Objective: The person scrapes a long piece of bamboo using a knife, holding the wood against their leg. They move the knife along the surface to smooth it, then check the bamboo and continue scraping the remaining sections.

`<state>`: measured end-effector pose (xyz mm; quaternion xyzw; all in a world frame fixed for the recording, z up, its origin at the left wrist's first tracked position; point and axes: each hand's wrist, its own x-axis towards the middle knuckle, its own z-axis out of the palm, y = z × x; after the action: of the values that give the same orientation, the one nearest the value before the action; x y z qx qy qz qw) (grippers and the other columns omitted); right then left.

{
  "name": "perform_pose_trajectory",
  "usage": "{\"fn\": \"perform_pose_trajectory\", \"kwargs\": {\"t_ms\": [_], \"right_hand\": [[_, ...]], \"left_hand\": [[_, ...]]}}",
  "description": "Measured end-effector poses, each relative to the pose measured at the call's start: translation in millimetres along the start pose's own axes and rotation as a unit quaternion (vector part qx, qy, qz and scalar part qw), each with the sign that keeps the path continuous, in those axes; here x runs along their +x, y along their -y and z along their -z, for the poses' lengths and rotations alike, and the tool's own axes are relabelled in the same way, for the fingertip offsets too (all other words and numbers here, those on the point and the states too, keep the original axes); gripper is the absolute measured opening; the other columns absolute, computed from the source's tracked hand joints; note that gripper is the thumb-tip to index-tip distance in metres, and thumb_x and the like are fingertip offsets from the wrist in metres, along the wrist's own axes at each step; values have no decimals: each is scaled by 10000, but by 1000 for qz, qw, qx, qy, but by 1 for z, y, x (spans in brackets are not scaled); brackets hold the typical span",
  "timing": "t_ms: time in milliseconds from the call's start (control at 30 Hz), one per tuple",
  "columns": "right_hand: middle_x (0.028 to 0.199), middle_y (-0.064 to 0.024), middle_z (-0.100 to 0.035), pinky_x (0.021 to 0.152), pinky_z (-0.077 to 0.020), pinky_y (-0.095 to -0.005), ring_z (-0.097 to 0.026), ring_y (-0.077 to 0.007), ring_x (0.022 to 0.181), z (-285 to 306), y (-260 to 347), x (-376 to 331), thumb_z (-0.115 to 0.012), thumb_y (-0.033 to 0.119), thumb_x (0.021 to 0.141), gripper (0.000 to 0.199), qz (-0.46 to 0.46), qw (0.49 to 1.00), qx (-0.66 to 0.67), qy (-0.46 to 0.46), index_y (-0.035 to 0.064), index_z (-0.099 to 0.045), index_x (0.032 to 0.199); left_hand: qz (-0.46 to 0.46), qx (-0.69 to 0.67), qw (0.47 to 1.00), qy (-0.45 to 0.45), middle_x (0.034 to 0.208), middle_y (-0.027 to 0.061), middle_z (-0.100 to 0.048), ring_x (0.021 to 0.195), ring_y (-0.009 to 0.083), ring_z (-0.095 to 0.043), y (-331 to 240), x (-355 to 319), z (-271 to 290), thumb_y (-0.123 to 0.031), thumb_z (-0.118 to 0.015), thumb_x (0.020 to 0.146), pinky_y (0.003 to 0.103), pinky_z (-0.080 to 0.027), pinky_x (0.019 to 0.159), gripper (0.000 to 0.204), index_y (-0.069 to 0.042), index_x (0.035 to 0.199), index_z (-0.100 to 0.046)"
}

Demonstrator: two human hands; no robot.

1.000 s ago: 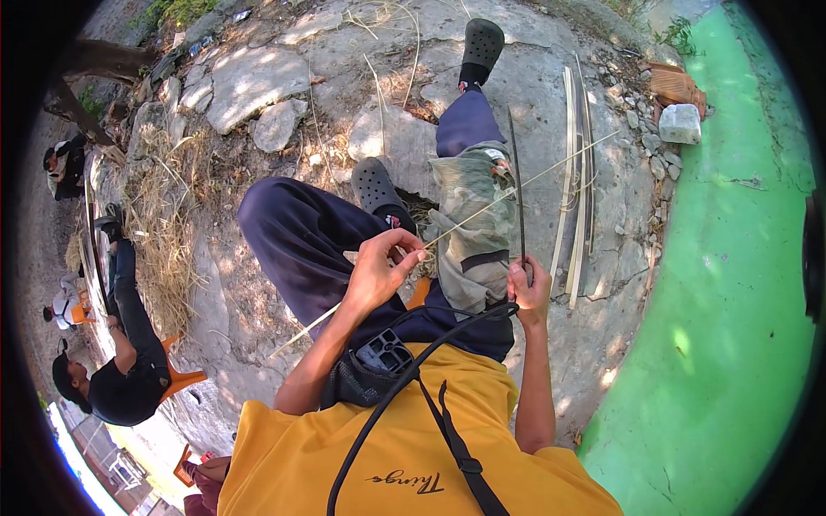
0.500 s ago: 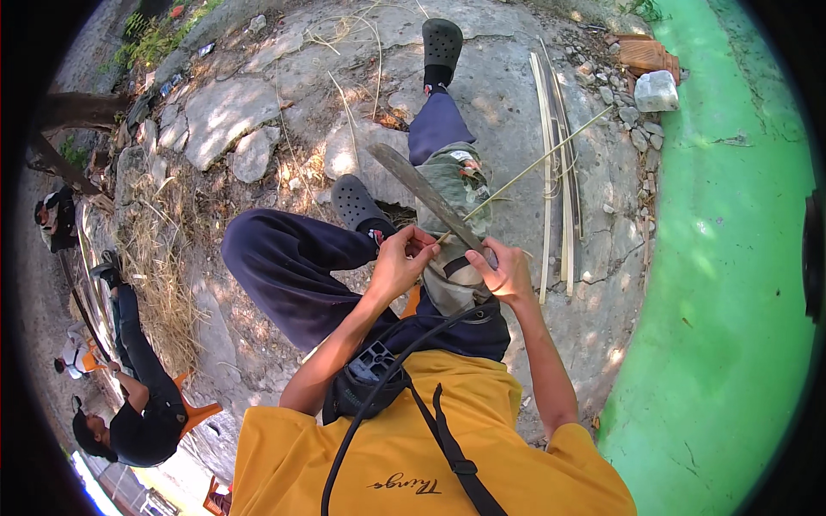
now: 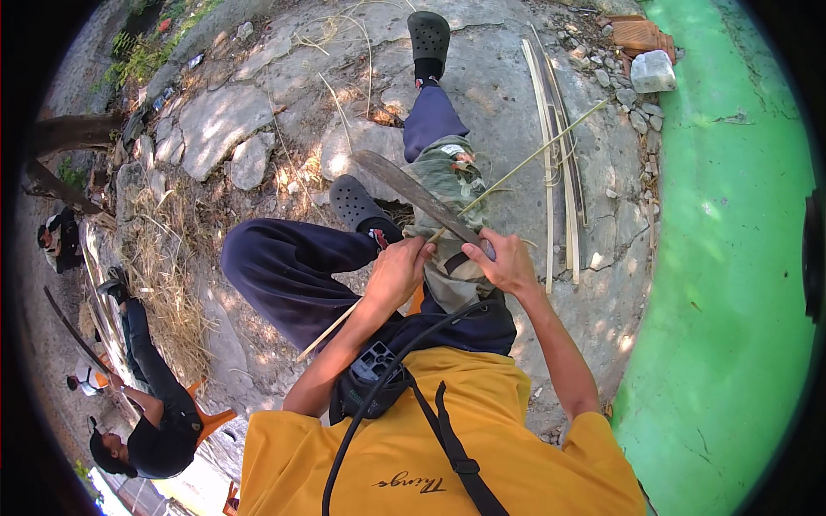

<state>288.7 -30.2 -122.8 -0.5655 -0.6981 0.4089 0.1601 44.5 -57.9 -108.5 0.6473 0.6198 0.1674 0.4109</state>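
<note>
My right hand point(image 3: 508, 263) is closed round the handle end of a long knife with a dull, worn blade point(image 3: 400, 182), which points to the far left across my right leg. A thin bamboo strip point(image 3: 542, 156) passes under the blade. My left hand point(image 3: 397, 273) pinches this strip close to the blade. One end reaches out to the far right, and the other shows behind my left forearm. Under the blade, a greenish patterned cloth point(image 3: 465, 185) covers my right leg. Where the edge meets the strip is hidden.
Several long bamboo slats point(image 3: 551, 129) lie on the cracked concrete to the right, beside a green-painted strip of floor point(image 3: 723, 284). A pale block point(image 3: 653, 71) stands near rubble. At the left a person point(image 3: 159, 430) sits on an orange chair, near dry straw point(image 3: 176, 275).
My left hand has drawn back slightly toward me, and the strip's tail now shows behind my left forearm. The blade has shifted a little left and nearer.
</note>
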Motion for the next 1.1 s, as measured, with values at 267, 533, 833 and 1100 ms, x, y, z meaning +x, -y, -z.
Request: {"fn": "perform_pose_trajectory", "kwargs": {"t_ms": [267,533,833,1100], "right_hand": [[550,-184,-572,548,-484,-469,-645,-402,551,-5,-2,2,-670,641,947,637,4,1000,0,7,10,-700,869],[554,-173,-536,563,-446,-462,-581,-373,535,2,0,12,-654,635,957,660,-34,999,10,40,-1,-681,783],[606,-201,-634,603,-518,-505,-678,-440,634,0,0,15,-639,694,939,712,-34,998,-51,24,8,-711,764],[606,-210,-619,602,-500,-502,-660,-438,621,-6,2,10,-646,659,950,680,-33,999,-37,3,-3,-716,808]], "left_hand": [[60,-157,984,53,685,122,-579,600,187,-508,-2,19,-17,-235,-533,1105,369,-436,607,342,25,944,-687],[65,-167,983,31,650,92,-549,610,174,-500,2,24,-28,-277,-519,1111,373,-424,607,403,20,870,-649],[57,-134,989,4,646,139,-531,606,236,-508,3,14,-25,-286,-536,1102,405,-416,609,407,16,841,-616],[68,-166,984,13,628,90,-514,598,166,-478,7,16,-35,-291,-533,1105,372,-397,583,417,2,820,-615]]}}
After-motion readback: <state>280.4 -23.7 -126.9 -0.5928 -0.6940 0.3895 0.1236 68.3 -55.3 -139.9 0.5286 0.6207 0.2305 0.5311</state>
